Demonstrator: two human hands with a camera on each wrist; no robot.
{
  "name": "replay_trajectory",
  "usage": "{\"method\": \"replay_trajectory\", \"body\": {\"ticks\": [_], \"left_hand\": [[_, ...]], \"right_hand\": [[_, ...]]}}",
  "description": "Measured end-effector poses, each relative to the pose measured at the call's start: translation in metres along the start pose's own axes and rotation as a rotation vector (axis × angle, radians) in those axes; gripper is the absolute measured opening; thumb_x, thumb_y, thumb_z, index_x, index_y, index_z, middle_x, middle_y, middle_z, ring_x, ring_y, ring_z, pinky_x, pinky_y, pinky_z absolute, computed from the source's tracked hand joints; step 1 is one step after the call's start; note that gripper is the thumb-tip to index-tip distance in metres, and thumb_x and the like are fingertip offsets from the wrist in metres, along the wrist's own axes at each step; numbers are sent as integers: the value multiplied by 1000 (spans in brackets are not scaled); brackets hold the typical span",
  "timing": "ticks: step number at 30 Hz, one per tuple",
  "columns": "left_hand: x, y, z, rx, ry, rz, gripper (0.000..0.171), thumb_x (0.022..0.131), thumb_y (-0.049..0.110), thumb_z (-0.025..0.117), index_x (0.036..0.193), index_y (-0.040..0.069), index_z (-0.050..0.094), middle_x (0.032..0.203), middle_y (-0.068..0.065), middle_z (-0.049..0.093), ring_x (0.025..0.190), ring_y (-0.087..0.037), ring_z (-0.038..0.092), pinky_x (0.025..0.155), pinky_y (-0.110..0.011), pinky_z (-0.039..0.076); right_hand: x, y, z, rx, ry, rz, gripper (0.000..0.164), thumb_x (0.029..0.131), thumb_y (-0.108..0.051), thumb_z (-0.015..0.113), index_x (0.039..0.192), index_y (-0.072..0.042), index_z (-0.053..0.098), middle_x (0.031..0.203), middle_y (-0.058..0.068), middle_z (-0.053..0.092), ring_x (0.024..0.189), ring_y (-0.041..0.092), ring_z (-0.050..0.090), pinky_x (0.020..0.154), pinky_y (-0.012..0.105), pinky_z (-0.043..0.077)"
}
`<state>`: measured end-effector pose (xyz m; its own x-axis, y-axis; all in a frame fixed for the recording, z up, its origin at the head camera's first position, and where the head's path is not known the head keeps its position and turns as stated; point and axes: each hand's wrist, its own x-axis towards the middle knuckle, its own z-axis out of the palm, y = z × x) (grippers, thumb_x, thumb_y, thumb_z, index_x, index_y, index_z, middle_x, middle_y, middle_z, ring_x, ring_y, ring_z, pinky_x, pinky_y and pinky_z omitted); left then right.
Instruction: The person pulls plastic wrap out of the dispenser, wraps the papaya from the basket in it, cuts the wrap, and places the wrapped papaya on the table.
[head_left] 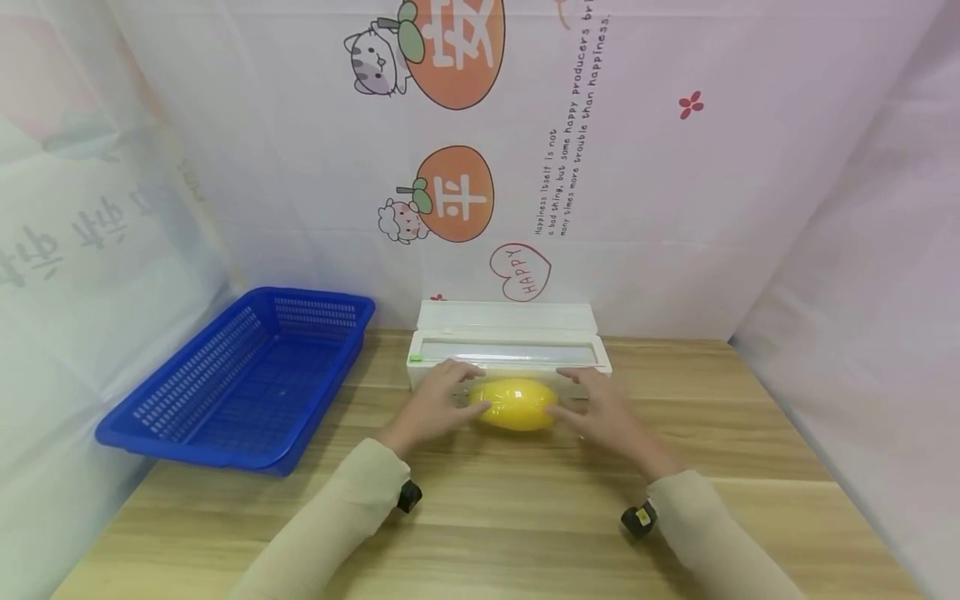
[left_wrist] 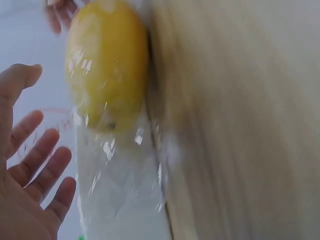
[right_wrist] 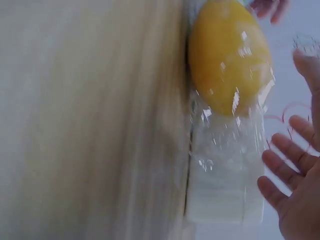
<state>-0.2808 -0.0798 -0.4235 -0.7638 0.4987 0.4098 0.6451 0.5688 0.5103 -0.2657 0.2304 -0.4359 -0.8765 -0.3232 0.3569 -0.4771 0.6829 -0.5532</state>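
Note:
A yellow oval fruit [head_left: 519,404], perhaps a mango or small melon, lies in front of a white film dispenser [head_left: 510,354] whose lid stands up. Clear plastic film [left_wrist: 117,165] covers the fruit and extends past its end in the left wrist view; similar film [right_wrist: 225,145] shows in the right wrist view. On the fruit's left side, my left hand [head_left: 438,402] has its fingers spread and relaxed. My right hand [head_left: 597,414] mirrors it on the right, fingers apart. Both hands are close to the fruit; the wrist views show gaps between the palms and it.
A blue plastic basket [head_left: 300,354] with slotted sides stands at the left of the wooden table [head_left: 517,533]. White printed cloth [head_left: 637,183] hangs behind the dispenser and along both sides. Each forearm wears a dark wrist camera [head_left: 639,520].

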Motion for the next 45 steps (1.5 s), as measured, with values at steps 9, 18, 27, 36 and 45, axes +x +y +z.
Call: {"method": "replay_trajectory", "body": {"ticks": [9,18,27,36,45], "left_hand": [[-2,-5,23,97,-20,-44,73,77,44,87,135,12,55,125,-7,56,113,-22,55,99,-41,48],[-3,-2,30,86,-48,-106,68,75,23,91,132,15,55,133,-10,54,122,-25,54,105,-41,45],[-6,-3,33,49,-52,-106,62,74,26,92,126,14,60,130,-5,58,118,-21,56,103,-37,47],[-12,7,29,47,-70,-84,64,72,31,93,125,13,62,121,-3,62,105,-18,58,93,-34,51],[-15,1,32,21,-106,-102,60,71,40,92,121,17,65,115,2,64,105,-17,61,90,-33,53]], "right_hand": [[-5,-14,17,4,-99,-4,85,78,-47,84,145,-11,46,148,7,45,136,26,40,111,53,36],[-6,-14,26,43,-94,10,75,83,-26,84,144,-6,45,145,12,45,133,29,44,110,50,38],[-8,-15,20,119,-102,-11,67,82,-22,85,139,-9,51,139,9,49,127,26,48,108,48,41],[-13,-11,13,126,-154,0,67,83,-28,84,139,-10,51,131,6,51,122,25,51,103,49,45],[-11,-14,7,156,-201,17,68,81,-32,86,137,-10,53,133,6,53,122,27,52,103,49,46]]}}
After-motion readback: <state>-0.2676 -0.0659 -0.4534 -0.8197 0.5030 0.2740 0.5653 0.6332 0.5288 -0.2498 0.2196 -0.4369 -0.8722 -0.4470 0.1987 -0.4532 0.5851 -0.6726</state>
